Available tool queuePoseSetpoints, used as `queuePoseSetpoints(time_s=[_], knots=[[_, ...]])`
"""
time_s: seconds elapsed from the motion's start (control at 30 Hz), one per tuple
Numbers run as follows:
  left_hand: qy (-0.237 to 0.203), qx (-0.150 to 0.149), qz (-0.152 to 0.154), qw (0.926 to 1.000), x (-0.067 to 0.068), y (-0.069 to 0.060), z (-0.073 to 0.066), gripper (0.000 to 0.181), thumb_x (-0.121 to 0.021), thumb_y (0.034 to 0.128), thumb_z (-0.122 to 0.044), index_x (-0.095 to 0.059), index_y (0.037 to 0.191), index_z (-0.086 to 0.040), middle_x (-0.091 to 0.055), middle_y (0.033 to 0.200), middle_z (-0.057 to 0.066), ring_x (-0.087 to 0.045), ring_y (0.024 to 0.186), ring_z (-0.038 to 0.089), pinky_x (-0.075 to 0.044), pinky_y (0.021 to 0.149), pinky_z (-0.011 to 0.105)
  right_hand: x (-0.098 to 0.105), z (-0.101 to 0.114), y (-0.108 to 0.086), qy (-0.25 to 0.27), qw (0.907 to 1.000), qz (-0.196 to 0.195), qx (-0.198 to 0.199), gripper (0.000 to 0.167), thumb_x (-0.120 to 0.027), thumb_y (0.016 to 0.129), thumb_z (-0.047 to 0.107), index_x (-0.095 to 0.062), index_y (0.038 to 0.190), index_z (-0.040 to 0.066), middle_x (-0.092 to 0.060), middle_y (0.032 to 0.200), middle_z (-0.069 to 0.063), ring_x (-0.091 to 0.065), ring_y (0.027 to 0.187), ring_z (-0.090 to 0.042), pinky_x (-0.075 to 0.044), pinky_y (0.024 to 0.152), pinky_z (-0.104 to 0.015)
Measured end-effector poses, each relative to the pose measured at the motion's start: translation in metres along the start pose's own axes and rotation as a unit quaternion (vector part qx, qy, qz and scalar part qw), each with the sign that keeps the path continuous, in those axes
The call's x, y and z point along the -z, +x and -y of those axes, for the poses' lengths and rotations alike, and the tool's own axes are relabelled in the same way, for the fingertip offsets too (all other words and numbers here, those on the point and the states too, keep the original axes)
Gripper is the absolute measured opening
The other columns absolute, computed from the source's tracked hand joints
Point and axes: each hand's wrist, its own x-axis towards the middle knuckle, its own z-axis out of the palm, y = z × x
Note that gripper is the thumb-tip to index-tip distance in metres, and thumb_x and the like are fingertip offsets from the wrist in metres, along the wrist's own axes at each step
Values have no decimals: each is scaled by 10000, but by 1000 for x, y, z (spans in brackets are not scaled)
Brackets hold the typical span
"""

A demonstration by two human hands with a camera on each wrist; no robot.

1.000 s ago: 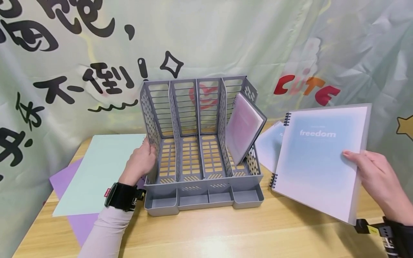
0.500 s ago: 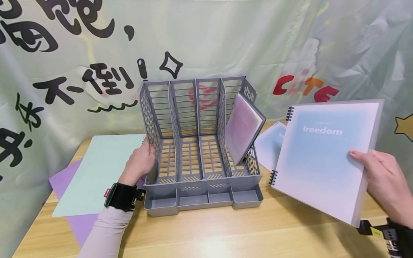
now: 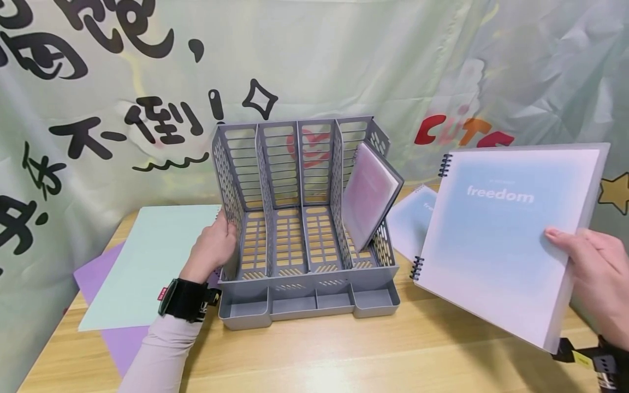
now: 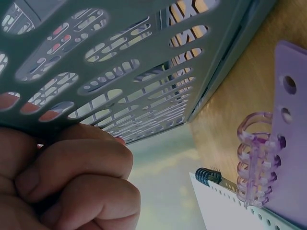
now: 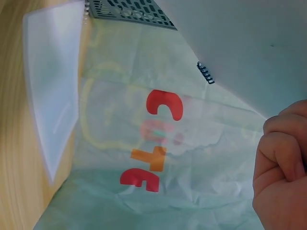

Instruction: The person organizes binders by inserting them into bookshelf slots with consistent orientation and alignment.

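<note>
A grey desktop file organizer (image 3: 304, 275) with upright dividers stands mid-table. At its left side panel, my left hand (image 3: 212, 248) grips the panel; in the left wrist view its curled fingers (image 4: 96, 167) sit against the slotted wall. My right hand (image 3: 597, 273) pinches the right edge of a blue-and-white spiral notebook (image 3: 496, 245) marked "freedom", thumb on the cover. The notebook is held up, tilted, right of the organizer. In the organizer's rightmost slot leans a pink spiral notebook (image 3: 368, 196) with a dark back.
Another blue-and-white notebook (image 3: 410, 221) lies on the table behind the held one. Left of the organizer, a mint-green notebook (image 3: 147, 262) lies over a purple one (image 3: 120, 341). A printed cloth (image 3: 314, 65) hangs behind the wooden table (image 3: 314, 360).
My right hand has moved right with the notebook, which now looks larger and swings its right edge outward. The left hand and the organizer stay in place.
</note>
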Motion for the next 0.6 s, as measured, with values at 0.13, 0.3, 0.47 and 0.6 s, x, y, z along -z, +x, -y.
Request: queuePoseSetpoints(time_s=[0.13,0.3,0.47,0.6], knots=[[7,36,16,10000,-1,0,1,640,-257,1152,-255,-62,1730,-64,-484,690,93,-464,499,200,-401,463,340,2,1,-3,-270,9995,15,-147,377,-363,1171,164,-588,1223,462,-639,1059,440,-692,793,133,-530,608,-149],[13,47,19,10000,0,0,1,640,-253,1153,-260,-56,1733,-76,-485,698,100,-469,503,205,-408,464,346,0,6,-5,-383,9991,-111,-159,390,-359,1160,138,-561,1225,465,-599,1040,463,-666,751,161,-521,579,-132],[11,20,-9,10000,0,0,1,633,-252,1153,-267,-73,1733,-84,-498,730,123,-505,528,226,-425,469,356,3,11,-5,-55,9997,-255,-13,465,-376,1148,100,-633,1139,487,-665,1012,421,-700,711,122,-521,554,-133],[0,3,-16,10000,0,0,1,633,-253,1154,-266,-74,1733,-83,-498,732,122,-503,529,226,-423,470,357,5,10,-5,87,9995,-307,16,478,-379,1146,96,-677,1104,467,-702,989,386,-718,688,88,-527,541,-146]])
